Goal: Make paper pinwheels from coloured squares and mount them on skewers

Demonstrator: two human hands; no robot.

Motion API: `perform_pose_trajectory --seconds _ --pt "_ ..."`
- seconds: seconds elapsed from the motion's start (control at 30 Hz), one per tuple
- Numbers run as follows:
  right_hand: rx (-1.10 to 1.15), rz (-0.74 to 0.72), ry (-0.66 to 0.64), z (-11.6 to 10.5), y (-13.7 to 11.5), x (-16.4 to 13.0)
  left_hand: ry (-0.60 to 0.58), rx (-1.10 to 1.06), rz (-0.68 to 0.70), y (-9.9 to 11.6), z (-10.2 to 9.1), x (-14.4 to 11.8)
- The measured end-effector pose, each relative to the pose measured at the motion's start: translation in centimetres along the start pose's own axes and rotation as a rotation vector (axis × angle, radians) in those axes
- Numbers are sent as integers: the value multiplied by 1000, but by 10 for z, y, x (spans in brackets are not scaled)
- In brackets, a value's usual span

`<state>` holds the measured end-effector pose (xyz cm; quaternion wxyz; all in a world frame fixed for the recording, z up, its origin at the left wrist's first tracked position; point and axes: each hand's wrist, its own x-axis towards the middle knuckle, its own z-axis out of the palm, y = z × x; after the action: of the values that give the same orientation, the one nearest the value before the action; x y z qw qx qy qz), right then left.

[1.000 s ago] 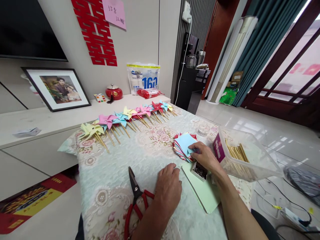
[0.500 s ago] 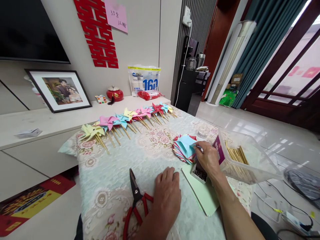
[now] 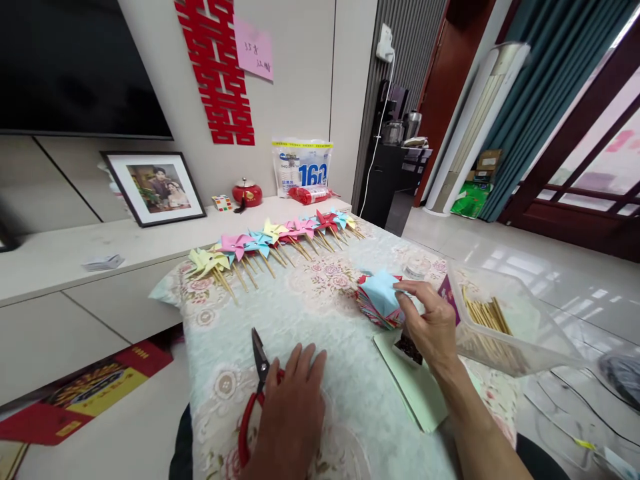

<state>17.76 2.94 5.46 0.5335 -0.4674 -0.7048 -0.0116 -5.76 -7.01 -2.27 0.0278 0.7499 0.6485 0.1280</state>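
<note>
A living room is seen, with a worktop (image 3: 310, 320) covered by a floral cloth set before a low cabinet and a dark screen. A row of pinwheels (image 3: 273, 240) is laid along the far edge, sticks pointing toward the person. The right hand (image 3: 433, 323) is pinched on the corner of the top blue sheet (image 3: 381, 291) of a paper stack (image 3: 377, 308), which lies just left of that hand and well ahead of the left one. The left hand (image 3: 290, 410) is laid flat, fingers spread, over the red handles of the scissors (image 3: 257, 373), whose blades point away. A clear box of sticks (image 3: 500, 327) is tilted at the right, beside a green sheet (image 3: 415, 387).
</note>
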Motion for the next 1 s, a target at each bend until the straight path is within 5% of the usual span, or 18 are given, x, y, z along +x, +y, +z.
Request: perform_pose_trajectory --seconds 0.2,0.43,0.67,1.0 --pt "132 -24 -250 7 -26 -16 187 38 -16 4 10 2" --pt "112 -238 -467 6 -40 -68 384 -286 -34 3 17 -12" --pt "110 -320 -595 -7 -43 -104 353 -266 54 -2 4 -33" --pt "195 -368 -632 -15 -48 -107 341 -264 343 2 -11 -39"
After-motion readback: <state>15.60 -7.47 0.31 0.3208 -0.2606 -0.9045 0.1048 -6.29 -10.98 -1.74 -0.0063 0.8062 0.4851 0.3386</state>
